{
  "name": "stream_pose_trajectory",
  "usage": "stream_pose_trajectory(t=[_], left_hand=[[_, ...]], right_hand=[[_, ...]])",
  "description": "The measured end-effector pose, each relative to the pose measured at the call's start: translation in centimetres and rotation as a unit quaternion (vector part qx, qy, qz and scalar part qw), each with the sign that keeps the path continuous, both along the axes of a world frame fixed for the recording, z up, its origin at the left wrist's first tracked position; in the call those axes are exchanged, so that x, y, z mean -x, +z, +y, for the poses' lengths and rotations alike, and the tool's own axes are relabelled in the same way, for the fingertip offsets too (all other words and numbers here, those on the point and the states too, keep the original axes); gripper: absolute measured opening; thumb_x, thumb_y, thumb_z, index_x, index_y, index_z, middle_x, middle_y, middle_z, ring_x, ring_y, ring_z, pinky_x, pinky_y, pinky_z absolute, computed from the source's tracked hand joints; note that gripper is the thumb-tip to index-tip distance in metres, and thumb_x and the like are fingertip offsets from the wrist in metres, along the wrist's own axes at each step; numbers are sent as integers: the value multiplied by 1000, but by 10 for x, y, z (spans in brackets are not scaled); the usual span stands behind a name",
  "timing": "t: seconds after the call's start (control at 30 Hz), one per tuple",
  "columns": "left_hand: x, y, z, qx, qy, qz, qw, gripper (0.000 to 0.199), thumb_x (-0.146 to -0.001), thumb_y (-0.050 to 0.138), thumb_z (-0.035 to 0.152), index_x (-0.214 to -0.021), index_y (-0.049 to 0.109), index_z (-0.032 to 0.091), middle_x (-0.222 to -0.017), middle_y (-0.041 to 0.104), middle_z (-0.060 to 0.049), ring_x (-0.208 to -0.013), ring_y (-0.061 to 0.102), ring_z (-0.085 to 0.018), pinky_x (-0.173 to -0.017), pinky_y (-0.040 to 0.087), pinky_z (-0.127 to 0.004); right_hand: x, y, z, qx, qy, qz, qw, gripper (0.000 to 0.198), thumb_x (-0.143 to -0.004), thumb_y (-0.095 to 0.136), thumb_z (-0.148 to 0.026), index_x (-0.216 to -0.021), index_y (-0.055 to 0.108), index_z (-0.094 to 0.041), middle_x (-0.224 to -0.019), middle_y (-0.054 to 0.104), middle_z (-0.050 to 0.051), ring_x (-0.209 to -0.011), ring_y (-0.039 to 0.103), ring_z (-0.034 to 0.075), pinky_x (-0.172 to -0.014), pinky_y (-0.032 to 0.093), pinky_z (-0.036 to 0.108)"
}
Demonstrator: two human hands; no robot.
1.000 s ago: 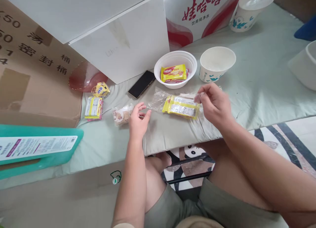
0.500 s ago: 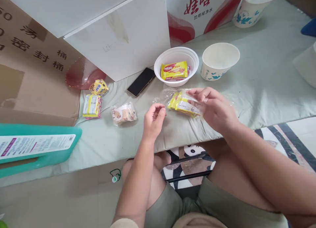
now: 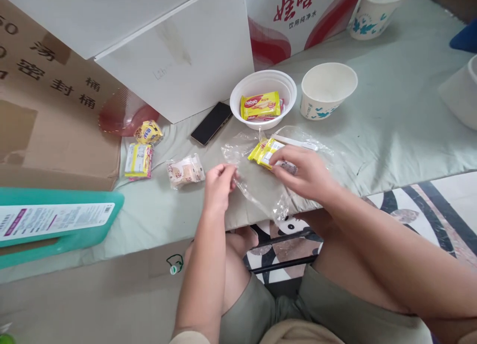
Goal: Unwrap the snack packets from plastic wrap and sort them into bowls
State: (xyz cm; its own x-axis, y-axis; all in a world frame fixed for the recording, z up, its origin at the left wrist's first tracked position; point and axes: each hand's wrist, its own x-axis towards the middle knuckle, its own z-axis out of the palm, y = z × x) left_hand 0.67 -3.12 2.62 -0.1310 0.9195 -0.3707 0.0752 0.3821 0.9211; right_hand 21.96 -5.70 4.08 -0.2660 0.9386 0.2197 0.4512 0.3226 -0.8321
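Observation:
My left hand (image 3: pixel 219 185) pinches the edge of a clear plastic bag (image 3: pixel 282 207), which spreads crumpled across the cloth and hangs slightly over its front edge. My right hand (image 3: pixel 307 172) has its thumb and fingers around a yellow wafer packet (image 3: pixel 265 151), partly covering it. Just behind that packet lies a thin white stick-like piece (image 3: pixel 296 142) on the clear film. A white bowl (image 3: pixel 289 93) stands beyond the hands, with a yellow nabati packet (image 3: pixel 261 104) and a reddish packet inside. To the left of my left hand rests a clear-wrapped snack (image 3: pixel 185 171).
A paper cup (image 3: pixel 328 88) stands right of the bowl, and a phone (image 3: pixel 211 123) lies left of it. Further left are a yellow-and-pink packet (image 3: pixel 138 160), a small yellow packet (image 3: pixel 148 132) and a red plastic dish (image 3: pixel 122 113). Boxes (image 3: pixel 179 71) line the back.
My right hand has come down from the bag's film onto the yellow packet. My left hand moved slightly left and now pinches the bag, which is spread wider. The white stick-like piece has come into view.

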Motion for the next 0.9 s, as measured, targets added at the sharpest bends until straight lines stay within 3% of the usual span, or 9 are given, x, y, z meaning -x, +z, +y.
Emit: stream_pose_trajectory(t=[0.07, 0.17, 0.23, 0.3, 0.43, 0.57, 0.67, 0.77, 0.9], left_hand=[[4, 3, 2, 25, -6, -79, 997, 20, -72, 67, 32, -65, 54, 18, -60, 55, 2, -49, 50, -7, -46, 37, -20], [2, 7, 2, 8, -47, -170, 984, 20, -73, 65, 30, -64, 50, 19, -89, 69, -6, -89, 69, -17, -74, 57, -29], [-2, 10, -1, -8, -88, -176, 980, 17, -76, 58, 32, -66, 51, 21, -109, 71, -9, -114, 66, -25, -90, 58, -41], [-7, 14, -4, -25, -131, -156, 979, 18, -80, 48, 36, -72, 56, 22, -115, 71, -11, -123, 62, -28, -95, 57, -48], [-6, 20, -7, -58, -169, -111, 978, 32, -87, 36, 40, -86, 64, 25, -117, 71, -10, -120, 64, -29, -92, 57, -54], [3, 25, -6, -69, -174, -32, 982, 24, -88, 44, 39, -92, 66, 31, -122, 70, -5, -125, 61, -30, -93, 56, -55], [9, 28, -5, -77, -92, -28, 992, 18, -83, 55, 44, -91, 67, 33, -124, 69, -4, -128, 59, -33, -93, 55, -56], [15, 31, -3, -84, -12, -54, 995, 25, -80, 56, 54, -85, 67, 32, -125, 68, -5, -128, 58, -35, -91, 55, -58], [28, 27, 4, -133, -20, -127, 983, 41, -84, 40, 60, -68, 57, 26, -123, 69, -5, -127, 59, -31, -94, 56, -55]], right_hand=[[-1, -10, 7, -28, -88, -113, 989, 26, -84, 62, -33, -105, 69, -20, -114, 70, 13, -107, 65, 31, -93, 50, 47], [0, -20, 12, -33, -121, -221, 967, 46, -78, 69, -38, -122, 65, -23, -131, 61, 16, -120, 57, 38, -97, 47, 54], [2, -22, 13, -25, -137, -240, 961, 55, -77, 70, -41, -129, 60, -25, -135, 58, 17, -124, 54, 38, -97, 46, 55], [4, -21, 13, -11, -130, -237, 963, 64, -75, 70, -43, -135, 56, -25, -138, 56, 18, -126, 54, 38, -99, 46, 56], [3, -16, 12, 9, -79, -170, 982, 69, -74, 65, -35, -140, 49, -23, -145, 51, 18, -128, 56, 35, -101, 48, 51], [2, -8, 13, 29, -67, -47, 996, 61, -75, 56, -27, -135, 51, -22, -134, 63, 14, -117, 63, 31, -96, 51, 47], [-1, -3, 17, 61, -127, -14, 990, 50, -77, 54, -30, -126, 57, -21, -116, 71, 11, -99, 67, 29, -84, 53, 43], [-8, -2, 23, 92, -223, -25, 970, 27, -78, 55, -34, -101, 64, -22, -86, 71, 6, -77, 64, 26, -69, 51, 39], [-18, -12, 25, 110, -243, 105, 958, 22, -81, 54, -35, -96, 64, -22, -84, 71, 5, -75, 66, 24, -63, 52, 37]])
